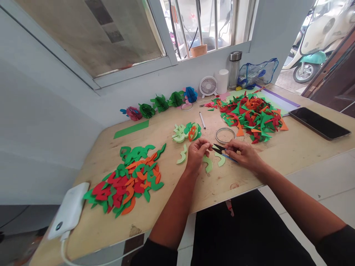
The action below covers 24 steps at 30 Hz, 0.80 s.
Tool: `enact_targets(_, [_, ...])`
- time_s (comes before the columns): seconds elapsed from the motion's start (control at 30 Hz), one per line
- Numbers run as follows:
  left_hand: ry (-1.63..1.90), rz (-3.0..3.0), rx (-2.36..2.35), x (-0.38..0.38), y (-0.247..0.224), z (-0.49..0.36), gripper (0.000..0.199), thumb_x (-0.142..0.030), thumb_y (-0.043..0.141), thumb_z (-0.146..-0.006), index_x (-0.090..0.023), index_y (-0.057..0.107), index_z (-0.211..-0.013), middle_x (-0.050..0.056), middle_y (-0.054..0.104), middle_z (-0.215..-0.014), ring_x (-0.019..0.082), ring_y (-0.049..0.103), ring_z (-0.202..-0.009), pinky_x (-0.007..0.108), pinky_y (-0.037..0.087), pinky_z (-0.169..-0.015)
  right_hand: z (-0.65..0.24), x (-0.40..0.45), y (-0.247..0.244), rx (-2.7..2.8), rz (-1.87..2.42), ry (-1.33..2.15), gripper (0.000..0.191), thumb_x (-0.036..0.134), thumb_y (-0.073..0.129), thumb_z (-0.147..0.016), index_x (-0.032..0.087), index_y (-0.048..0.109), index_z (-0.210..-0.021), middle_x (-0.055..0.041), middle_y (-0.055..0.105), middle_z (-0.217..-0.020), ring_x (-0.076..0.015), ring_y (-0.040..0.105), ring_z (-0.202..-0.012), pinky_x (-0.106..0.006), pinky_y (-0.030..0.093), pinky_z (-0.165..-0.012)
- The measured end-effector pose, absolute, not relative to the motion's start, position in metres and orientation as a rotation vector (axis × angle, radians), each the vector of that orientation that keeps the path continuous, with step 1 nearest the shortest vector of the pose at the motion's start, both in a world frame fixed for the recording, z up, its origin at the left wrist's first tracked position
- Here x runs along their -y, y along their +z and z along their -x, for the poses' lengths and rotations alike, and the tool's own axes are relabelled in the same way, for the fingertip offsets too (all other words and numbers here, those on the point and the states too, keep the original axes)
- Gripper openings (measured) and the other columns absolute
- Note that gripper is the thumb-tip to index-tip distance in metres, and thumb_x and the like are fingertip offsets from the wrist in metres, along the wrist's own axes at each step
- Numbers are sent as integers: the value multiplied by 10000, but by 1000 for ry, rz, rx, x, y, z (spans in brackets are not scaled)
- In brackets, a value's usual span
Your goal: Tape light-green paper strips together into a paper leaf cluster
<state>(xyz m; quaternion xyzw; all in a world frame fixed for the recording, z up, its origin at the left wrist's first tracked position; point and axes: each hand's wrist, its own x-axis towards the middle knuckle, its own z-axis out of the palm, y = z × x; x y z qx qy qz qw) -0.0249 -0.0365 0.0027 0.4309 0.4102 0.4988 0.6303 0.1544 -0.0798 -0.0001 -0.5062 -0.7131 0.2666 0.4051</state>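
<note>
My right hand (242, 153) holds small black scissors (221, 149), their blades pointing left toward my other hand. The fingers of my left hand (199, 152) are pinched close to the blade tips; what they hold is too small to make out. Light green curved paper pieces (208, 163) lie on the table just under and between the hands, and another one (182, 155) is left of my left hand. Behind the hands sit a small pile of pale green cutouts (179, 133) and a roll of tape (225, 135).
Cut shapes (124, 184) are heaped at the left, paper scraps (252, 114) at the back right. A white power bank (69, 210), a phone (320, 122), a pen (202, 120), a fan (208, 86) and folded paper figures (161, 103) surround the wooden table's (108, 236) work area.
</note>
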Motion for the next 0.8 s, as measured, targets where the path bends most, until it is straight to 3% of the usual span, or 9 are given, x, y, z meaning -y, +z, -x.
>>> enact_targets(0.23, [1108, -934, -900, 37, 6, 29, 181, -266, 645, -623, -150, 577, -744, 12, 623, -671, 103, 582, -584, 191, 374, -469, -154, 80, 0, 1734, 1289, 683, 109, 275, 551, -812, 181, 605, -820, -8, 546, -654, -123, 450, -584, -240, 345, -516])
enact_targets(0.47, [1147, -998, -936, 35, -1, 30, 261, -354, 701, -662, -157, 529, -650, -14, 593, -601, 71, 533, -519, 184, 382, -474, -155, 78, 0, 1725, 1316, 628, 109, 276, 548, -809, 181, 601, -808, -9, 555, -652, -117, 442, -563, -240, 343, -504])
enact_targets(0.8, [1130, -1117, -896, 36, -3, 31, 231, -340, 732, -656, -133, 630, -664, 35, 657, -638, 91, 566, -532, 206, 421, -488, -155, 79, -1, 1702, 1324, 623, 100, 268, 549, -804, 178, 593, -794, -8, 543, -649, -120, 443, -578, -241, 345, -509])
